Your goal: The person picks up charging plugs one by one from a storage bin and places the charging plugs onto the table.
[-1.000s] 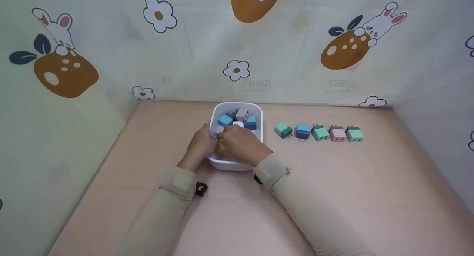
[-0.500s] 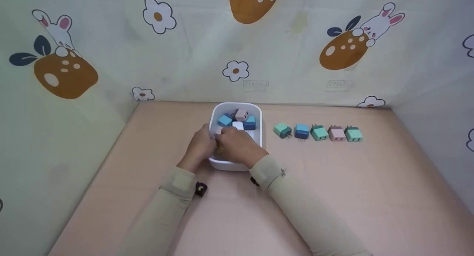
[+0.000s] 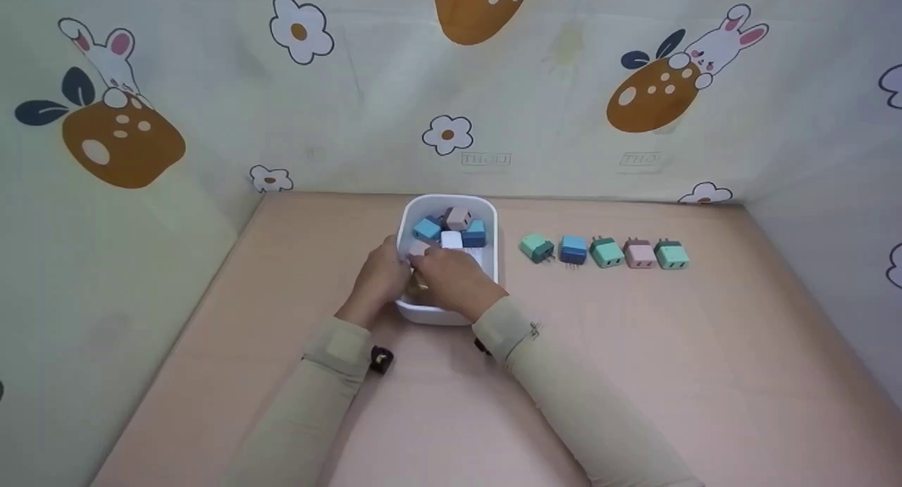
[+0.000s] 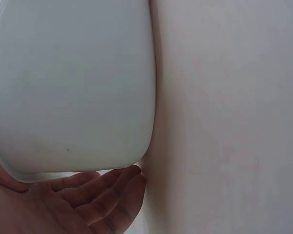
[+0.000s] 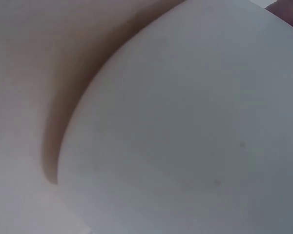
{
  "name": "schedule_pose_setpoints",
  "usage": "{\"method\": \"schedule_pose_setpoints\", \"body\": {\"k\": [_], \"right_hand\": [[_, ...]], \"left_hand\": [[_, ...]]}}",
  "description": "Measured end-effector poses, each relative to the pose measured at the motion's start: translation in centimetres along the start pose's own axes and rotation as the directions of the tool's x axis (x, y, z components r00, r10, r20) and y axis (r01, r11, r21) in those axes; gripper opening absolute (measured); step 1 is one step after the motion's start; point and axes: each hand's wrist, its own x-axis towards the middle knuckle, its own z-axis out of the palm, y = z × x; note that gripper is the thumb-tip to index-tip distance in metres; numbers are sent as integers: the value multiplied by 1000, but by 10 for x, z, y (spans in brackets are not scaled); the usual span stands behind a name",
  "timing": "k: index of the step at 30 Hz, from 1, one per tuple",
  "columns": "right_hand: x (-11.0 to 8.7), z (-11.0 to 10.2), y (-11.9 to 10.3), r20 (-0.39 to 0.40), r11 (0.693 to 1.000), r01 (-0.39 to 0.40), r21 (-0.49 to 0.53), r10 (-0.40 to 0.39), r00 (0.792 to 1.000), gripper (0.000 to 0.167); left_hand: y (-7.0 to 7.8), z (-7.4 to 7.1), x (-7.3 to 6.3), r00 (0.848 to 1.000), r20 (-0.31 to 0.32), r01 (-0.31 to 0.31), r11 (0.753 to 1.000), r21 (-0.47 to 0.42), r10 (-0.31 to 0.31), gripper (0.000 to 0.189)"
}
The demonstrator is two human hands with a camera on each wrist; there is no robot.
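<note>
Right hand [image 3: 456, 277] bent into the white tub [image 3: 433, 316], left hand [image 3: 379, 279] on its wall

Compared with a second ago, the right hand has drawn slightly back and toward the left hand. Less of a yellowish thing [image 3: 417, 287] shows beside its fingers now, while more of the white block [image 3: 451, 239] is uncovered. Outside the tub nothing has changed: the same five plugs stand in a row on the desk [image 3: 705, 367], so no piece has been added in this stretch and the work, as I judge it, is going on inside the tub.

That yellowish thing lies low in the near part of the tub, between the hands and mostly covered by them. Beyond it sit the white block, two blue plugs [image 3: 473, 233] and a lilac plug [image 3: 458, 218].

Both forearms slant in from the near edge and converge over the tub. The right hand is back-up with its fingers bent down and inward; I cannot tell how far they close or whether they have hold of anything, since the right wrist view shows mainly the tub's outer wall. The left hand holds the tub's left wall, fingers gently bent along the outside and the thumb apparently over the rim.
</note>
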Motion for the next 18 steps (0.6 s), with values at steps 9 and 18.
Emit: {"method": "schedule_pose_setpoints", "body": {"k": [9,18], "right_hand": [[-6,-2,5,65,999,-43,6,42,997,45],[-15,-9,12,57,988,-95,124,89,994,50]], "left_hand": [[2,0,-1,1000,-6,-3,1000,-15,3,50],[0,0,-1,1000,13,26,999,-25,-26,55]]}}
